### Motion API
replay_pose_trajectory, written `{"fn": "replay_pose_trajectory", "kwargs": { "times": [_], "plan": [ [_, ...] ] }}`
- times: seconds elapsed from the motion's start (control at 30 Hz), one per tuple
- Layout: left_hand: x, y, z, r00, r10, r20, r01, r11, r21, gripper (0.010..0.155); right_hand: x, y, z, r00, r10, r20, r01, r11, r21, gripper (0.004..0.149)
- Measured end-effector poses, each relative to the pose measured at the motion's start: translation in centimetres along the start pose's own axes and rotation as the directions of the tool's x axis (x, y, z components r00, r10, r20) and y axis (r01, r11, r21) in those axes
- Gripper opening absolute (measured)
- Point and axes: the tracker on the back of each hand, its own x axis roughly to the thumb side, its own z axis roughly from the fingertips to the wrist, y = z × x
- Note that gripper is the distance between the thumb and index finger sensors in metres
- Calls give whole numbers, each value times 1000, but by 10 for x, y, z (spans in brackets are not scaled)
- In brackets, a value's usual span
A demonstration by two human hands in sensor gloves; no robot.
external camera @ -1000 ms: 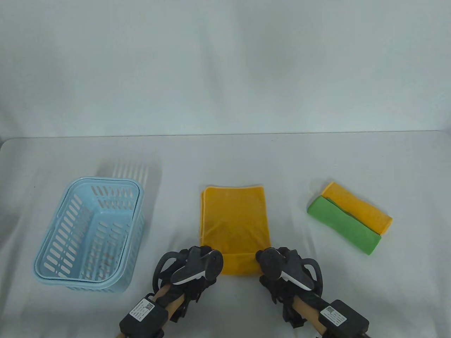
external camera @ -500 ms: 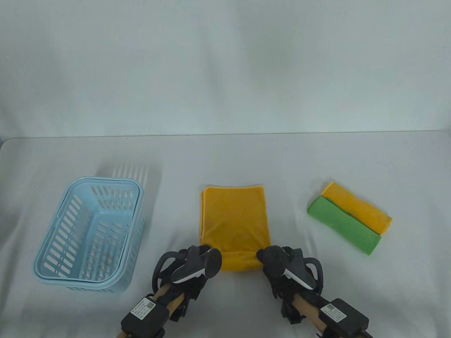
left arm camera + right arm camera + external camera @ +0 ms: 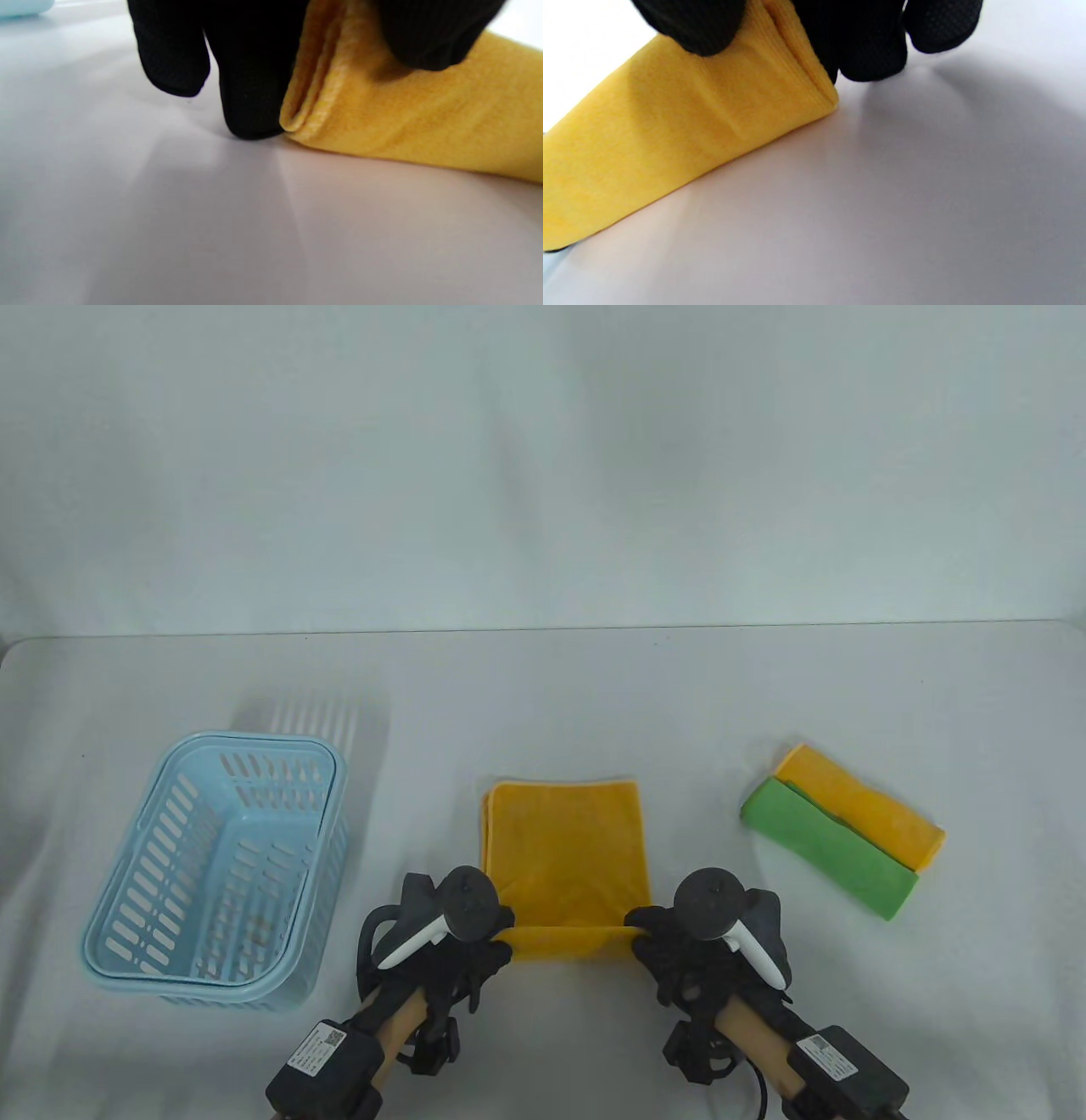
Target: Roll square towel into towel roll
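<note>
A folded yellow towel (image 3: 564, 848) lies in the middle of the table, its near end turned up into a short roll (image 3: 567, 942). My left hand (image 3: 484, 946) pinches the roll's left end, thumb on top and fingers (image 3: 250, 97) behind the towel's layered edge (image 3: 314, 93). My right hand (image 3: 657, 946) pinches the right end the same way, its fingers (image 3: 869, 51) touching the towel's (image 3: 683, 127) corner. Both trackers sit on the backs of the hands.
A light blue slotted basket (image 3: 170, 831) stands at the left. At the right lie a green folded towel (image 3: 827, 848) and a yellow one (image 3: 865, 806), side by side. The table's far edge runs along the grey backdrop.
Both hands have tipped forward and moved away from me, turning the towel's near end over. The visible folded strip is narrower and sits farther up the towel.
</note>
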Motion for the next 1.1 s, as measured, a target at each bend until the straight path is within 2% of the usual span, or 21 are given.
{"fn": "replay_pose_trajectory", "kwargs": {
  "times": [0.13, 0.37, 0.6, 0.8, 0.97, 1.03, 1.1],
  "plan": [
    [-2, -2, -1, 1000, -4, -10, 4, 999, -49, 56, 0, 2, -1, 1000, -8, -7, 8, 1000, 20, 51],
    [-6, 0, -3, 994, -63, -91, 67, 997, 40, 57, -7, -3, -5, 998, -41, -45, 38, 997, -73, 56],
    [-13, 3, -3, 988, -41, -150, 53, 996, 77, 60, -14, -10, -5, 990, -119, -79, 111, 989, -97, 58],
    [-13, 9, 1, 985, -54, -164, 77, 988, 135, 64, -10, -16, -2, 995, -91, -51, 84, 987, -135, 61],
    [4, 16, 12, 985, -134, -108, 155, 962, 224, 68, 4, -19, 8, 999, -41, 30, 45, 986, -158, 63],
    [14, 17, 17, 982, -180, -51, 187, 952, 244, 68, 12, -17, 12, 996, 0, 85, 12, 990, -141, 64],
    [25, 13, 20, 969, -236, 70, 218, 953, 210, 65, 21, -12, 15, 989, 59, 137, -46, 994, -102, 64]
  ]
}}
